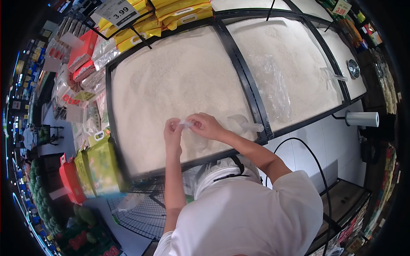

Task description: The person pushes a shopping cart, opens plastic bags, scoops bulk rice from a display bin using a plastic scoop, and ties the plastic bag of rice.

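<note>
My left hand [173, 129] and my right hand [206, 126] meet above the near part of a black-framed bin of white rice [171, 77]. Between their fingertips is pinched a piece of thin, clear plastic [185, 123], which looks like the edge of a plastic bag. Its lower part is hard to make out against the rice. Just right of my right hand, a clear plastic scoop [253, 126] rests on the rice by the bin's corner.
A second bin [294, 55] holds rice, a crumpled clear bag [270, 85] and another scoop [337, 77]. Farther right are a metal bowl [353, 68] and a plastic bag roll [362, 119]. Bagged goods [98, 166] stand left, near a wire cart [141, 215]. A price sign [117, 13] overhangs the back.
</note>
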`<state>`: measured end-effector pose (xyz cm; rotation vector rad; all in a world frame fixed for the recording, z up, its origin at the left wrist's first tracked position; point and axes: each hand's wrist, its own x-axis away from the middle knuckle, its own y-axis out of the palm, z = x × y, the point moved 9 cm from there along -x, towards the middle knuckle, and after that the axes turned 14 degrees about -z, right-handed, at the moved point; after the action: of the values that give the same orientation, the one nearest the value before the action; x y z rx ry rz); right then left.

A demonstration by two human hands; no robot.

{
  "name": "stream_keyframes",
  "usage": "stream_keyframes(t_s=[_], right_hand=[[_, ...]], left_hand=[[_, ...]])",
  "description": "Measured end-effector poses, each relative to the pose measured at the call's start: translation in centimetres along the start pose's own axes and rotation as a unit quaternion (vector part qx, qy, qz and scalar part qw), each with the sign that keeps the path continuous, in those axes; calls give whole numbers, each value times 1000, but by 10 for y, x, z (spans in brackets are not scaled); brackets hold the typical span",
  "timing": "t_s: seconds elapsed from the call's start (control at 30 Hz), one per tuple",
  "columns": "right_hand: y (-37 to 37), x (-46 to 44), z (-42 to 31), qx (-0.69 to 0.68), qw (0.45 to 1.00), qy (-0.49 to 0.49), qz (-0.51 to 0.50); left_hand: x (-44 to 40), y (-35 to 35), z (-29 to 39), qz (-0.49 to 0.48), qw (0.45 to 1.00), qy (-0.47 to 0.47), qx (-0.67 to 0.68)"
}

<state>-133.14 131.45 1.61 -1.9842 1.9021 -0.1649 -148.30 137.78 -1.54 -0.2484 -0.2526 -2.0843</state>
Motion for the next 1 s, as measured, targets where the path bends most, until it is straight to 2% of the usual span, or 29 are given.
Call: stream_keyframes(t_s=[0.1, 0.23, 0.33, 0.43, 0.53, 0.63, 0.73, 0.83, 1.0], right_hand=[[-4, 2, -1, -17, 1000, -8, -15], [-9, 3, 5, -85, 996, -15, -16], [-15, 4, 2, -104, 994, -24, -8], [-22, 9, -13, -28, 999, -18, 14], [-28, 11, -38, 98, 988, -110, 39], [-32, 11, -35, 108, 986, -114, 61], [-36, 11, -33, 112, 987, -97, 62], [-37, 10, -25, 68, 993, -65, 65], [-35, 7, -20, -11, 999, -29, 40]], left_hand=[[4, 8, -6, -33, 988, -35, 146], [3, 29, -14, -88, 946, -62, 305], [5, 41, -12, -127, 923, -61, 357], [7, 46, -7, -114, 916, -50, 381], [8, 41, -1, -92, 944, -24, 314], [8, 38, -7, -75, 953, -18, 293], [10, 38, -4, -47, 978, -4, 202], [13, 44, 23, -5, 996, 73, 57], [8, 34, 17, -46, 998, 18, 29]])
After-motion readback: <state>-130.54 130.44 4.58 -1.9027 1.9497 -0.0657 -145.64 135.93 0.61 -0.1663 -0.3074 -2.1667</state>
